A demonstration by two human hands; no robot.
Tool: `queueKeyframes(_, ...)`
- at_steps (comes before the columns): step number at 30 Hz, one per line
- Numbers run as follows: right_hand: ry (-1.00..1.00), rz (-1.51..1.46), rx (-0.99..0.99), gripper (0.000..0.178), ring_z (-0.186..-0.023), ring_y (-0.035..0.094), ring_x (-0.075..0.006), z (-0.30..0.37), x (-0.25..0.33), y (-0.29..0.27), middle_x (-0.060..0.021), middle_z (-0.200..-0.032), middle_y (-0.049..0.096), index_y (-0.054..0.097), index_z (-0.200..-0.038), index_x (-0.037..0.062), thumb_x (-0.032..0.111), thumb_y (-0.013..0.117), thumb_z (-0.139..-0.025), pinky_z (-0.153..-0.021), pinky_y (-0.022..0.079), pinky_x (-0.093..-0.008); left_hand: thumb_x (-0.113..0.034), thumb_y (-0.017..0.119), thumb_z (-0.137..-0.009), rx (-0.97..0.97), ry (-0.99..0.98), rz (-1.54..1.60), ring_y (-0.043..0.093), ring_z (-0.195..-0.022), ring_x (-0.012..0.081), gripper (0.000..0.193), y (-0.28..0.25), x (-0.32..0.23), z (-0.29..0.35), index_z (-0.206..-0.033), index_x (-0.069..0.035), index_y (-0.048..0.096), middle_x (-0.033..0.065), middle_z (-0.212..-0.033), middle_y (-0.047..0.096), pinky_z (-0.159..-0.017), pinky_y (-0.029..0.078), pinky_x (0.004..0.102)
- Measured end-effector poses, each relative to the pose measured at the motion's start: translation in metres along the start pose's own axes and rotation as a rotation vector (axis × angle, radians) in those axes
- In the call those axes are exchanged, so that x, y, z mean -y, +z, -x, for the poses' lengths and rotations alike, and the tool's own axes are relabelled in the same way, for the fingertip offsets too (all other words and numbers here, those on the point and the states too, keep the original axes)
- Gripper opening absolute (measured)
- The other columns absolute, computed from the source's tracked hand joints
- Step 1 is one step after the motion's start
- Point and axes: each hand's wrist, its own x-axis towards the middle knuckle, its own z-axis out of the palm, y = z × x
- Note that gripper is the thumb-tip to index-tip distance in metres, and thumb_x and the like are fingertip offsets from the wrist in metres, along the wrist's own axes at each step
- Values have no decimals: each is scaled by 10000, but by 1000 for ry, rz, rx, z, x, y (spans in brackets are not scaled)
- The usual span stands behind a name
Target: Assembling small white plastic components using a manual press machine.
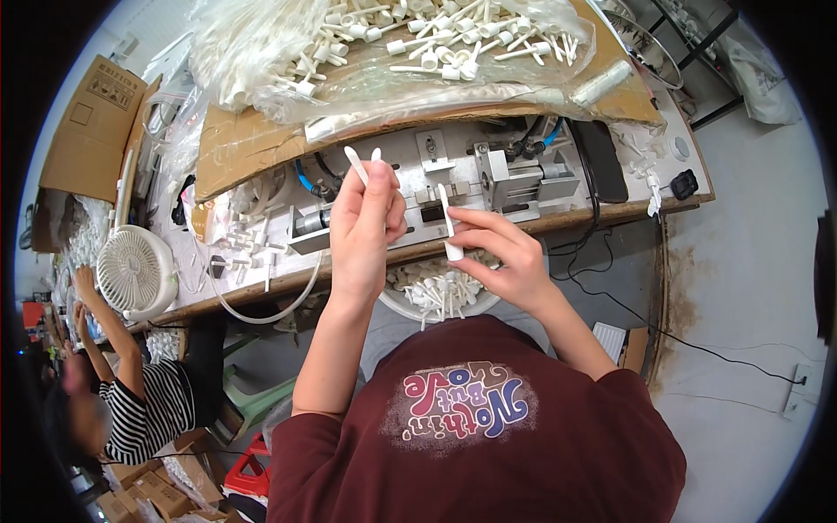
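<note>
My left hand (370, 213) is raised over the bench edge, its fingers closed round slim white plastic sticks (355, 164); two rounded ends poke out above the thumb. To its right, my right hand (506, 257) pinches one long white plastic stick (445, 209) upright between thumb and fingers. The lower end of that stick looks wider. Just beyond both hands is a metal clamping fixture (510, 179) on the bench. Below them, a white bowl (394, 305) holds many small white plastic pieces (443, 295), partly covered by my right hand and shirt.
White scoops (462, 44) lie heaped in clear plastic on a cardboard sheet (253, 144) above the bench. A black phone-like slab (600, 161) lies right of the fixture. At left stand a white fan (137, 270) and a seated co-worker (148, 401). Black cables (645, 324) hang at right.
</note>
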Motion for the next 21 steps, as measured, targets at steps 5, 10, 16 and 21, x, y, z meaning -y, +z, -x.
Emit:
queueKeyframes(5, 112, -212, -34, 254, -1000, 683, -226, 8, 7, 1, -134, -1208, 662, 715, -935, 25, 11, 805, -698, -854, 553, -315, -354, 443, -1051, -78, -107, 79, 372, -622, 43, 293, -1, 11, 11, -1015, -77, 531, -19, -820, 443, -494, 286, 184)
queueKeyframes(10, 40, -169, -10, 296, -953, 665, -235, 8, 6, -1, -135, -1172, 679, 720, -909, 35, 52, 845, -641, -826, 528, -338, -447, 382, -1052, -81, -133, 178, 394, -619, 57, 426, -3, 12, 16, -1029, -53, 541, 1, -831, 471, -517, 309, 207)
queueKeyframes(16, -65, -10, 16, 392, -857, 631, -239, 3, 21, 0, -97, -1052, 695, 721, -942, 62, 173, 880, -602, -753, 491, -343, -537, 261, -1046, -69, -166, 224, 375, -610, 59, 542, 1, 23, 22, -1014, -62, 519, -9, -812, 435, -493, 300, 196)
queueKeyframes(21, -165, 181, -60, 358, -789, 587, -225, -12, 28, 13, -42, -971, 591, 666, -959, 57, 117, 804, -634, -670, 499, -342, -573, 218, -1035, 5, -233, 158, 423, -631, 55, 609, 13, 38, 31, -1074, -58, 542, -11, -811, 462, -536, 340, 202)
